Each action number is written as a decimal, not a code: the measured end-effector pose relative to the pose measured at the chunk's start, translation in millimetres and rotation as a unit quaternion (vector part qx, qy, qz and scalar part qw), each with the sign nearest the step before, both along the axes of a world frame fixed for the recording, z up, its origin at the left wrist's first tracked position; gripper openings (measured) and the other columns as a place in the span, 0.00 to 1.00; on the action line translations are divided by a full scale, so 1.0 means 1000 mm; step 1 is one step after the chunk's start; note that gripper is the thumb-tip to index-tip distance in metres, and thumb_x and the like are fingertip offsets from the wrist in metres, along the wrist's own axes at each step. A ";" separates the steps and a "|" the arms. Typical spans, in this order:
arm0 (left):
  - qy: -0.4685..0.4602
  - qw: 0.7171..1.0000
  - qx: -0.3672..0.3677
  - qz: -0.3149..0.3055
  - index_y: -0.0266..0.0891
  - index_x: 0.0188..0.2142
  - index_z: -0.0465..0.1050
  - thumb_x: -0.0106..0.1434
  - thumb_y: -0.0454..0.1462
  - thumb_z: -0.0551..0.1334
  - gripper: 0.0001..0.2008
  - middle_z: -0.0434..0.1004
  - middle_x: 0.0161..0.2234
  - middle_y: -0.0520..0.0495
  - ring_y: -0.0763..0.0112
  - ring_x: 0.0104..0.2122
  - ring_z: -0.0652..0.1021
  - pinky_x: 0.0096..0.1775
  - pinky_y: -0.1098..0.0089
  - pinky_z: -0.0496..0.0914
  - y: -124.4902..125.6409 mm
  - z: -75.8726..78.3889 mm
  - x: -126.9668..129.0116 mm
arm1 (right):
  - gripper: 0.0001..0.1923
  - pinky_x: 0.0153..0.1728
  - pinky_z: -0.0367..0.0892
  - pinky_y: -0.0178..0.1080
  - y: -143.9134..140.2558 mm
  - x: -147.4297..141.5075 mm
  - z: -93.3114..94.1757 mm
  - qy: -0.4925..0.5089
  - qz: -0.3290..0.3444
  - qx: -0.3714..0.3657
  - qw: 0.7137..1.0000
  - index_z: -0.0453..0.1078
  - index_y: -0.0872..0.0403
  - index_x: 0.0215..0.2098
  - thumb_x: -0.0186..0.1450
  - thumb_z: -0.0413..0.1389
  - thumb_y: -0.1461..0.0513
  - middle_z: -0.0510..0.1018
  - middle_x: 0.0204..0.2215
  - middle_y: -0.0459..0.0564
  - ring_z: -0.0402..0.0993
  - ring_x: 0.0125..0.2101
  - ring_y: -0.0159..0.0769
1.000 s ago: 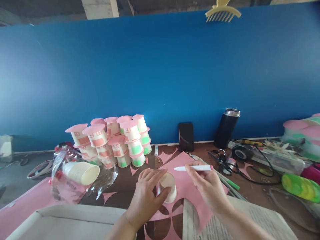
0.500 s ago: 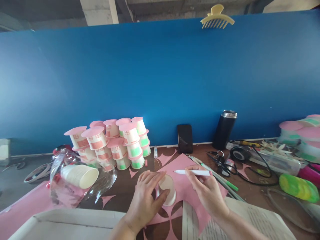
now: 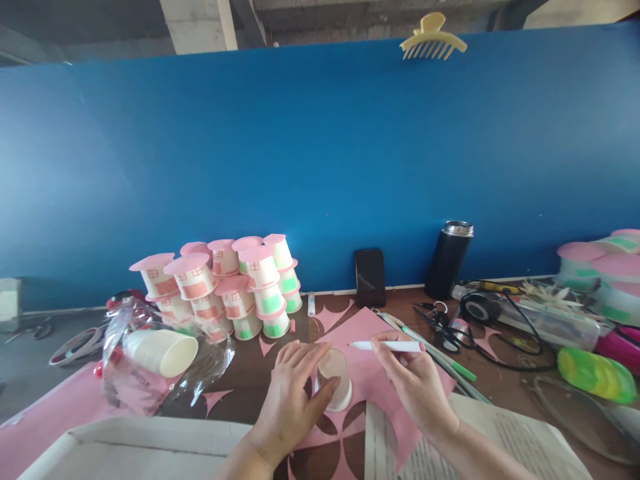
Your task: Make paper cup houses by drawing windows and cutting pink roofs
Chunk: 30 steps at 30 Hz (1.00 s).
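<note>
A white paper cup (image 3: 335, 380) stands upside down on a sheet of pink paper (image 3: 365, 327) with curved cut-outs along its edges. My left hand (image 3: 295, 387) curves around the cup's left side, thumb at the front and fingers behind, holding it against the paper. Pinched in the fingers of my right hand (image 3: 417, 380) is a white marker (image 3: 393, 346) with a pink end. Its tip points left, a little to the right of the cup, over the pink sheet. Under the sheet's lower right lies a printed page (image 3: 495, 427).
Stacked cups with pink paper roofs (image 3: 225, 287) stand at the back left. Before them, a clear bag holds nested paper cups (image 3: 165, 353). A phone (image 3: 369, 277) and black bottle (image 3: 449, 260) lean near the blue partition (image 3: 320, 147). Cables (image 3: 520, 353) and pens (image 3: 445, 360) lie right.
Both hands, the cup and the marker keep nearly the same positions. Only a very slight shift of the view shows.
</note>
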<state>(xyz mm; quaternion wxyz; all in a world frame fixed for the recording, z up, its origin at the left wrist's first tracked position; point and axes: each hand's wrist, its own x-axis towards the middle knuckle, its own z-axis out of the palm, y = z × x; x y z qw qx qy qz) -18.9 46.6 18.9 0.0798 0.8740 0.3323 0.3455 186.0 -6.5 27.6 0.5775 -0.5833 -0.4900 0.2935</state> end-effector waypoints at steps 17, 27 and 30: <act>-0.023 0.997 -0.074 0.009 0.46 0.55 0.66 0.60 0.42 0.62 0.23 0.76 0.50 0.48 0.59 0.50 0.72 0.52 0.55 0.65 -0.002 0.009 0.001 | 0.11 0.28 0.62 0.37 -0.031 -0.022 -0.010 -0.260 0.178 0.223 0.922 0.67 0.48 0.38 0.61 0.54 0.69 0.76 0.26 0.42 0.67 0.24 0.33; -0.028 0.995 -0.094 -0.006 0.47 0.55 0.67 0.59 0.42 0.64 0.23 0.77 0.49 0.50 0.61 0.48 0.73 0.54 0.55 0.62 0.000 0.010 -0.001 | 0.18 0.27 0.62 0.36 -0.022 -0.025 -0.028 -0.395 0.312 0.179 0.845 0.66 0.50 0.53 0.67 0.44 0.61 0.76 0.34 0.50 0.71 0.29 0.35; -0.033 0.996 -0.085 -0.006 0.47 0.54 0.67 0.59 0.41 0.64 0.23 0.77 0.49 0.50 0.62 0.48 0.73 0.54 0.56 0.62 0.000 0.010 0.000 | 0.22 0.28 0.62 0.36 -0.022 -0.029 -0.029 -0.455 0.295 0.122 0.832 0.64 0.49 0.54 0.62 0.47 0.66 0.75 0.35 0.48 0.72 0.30 0.36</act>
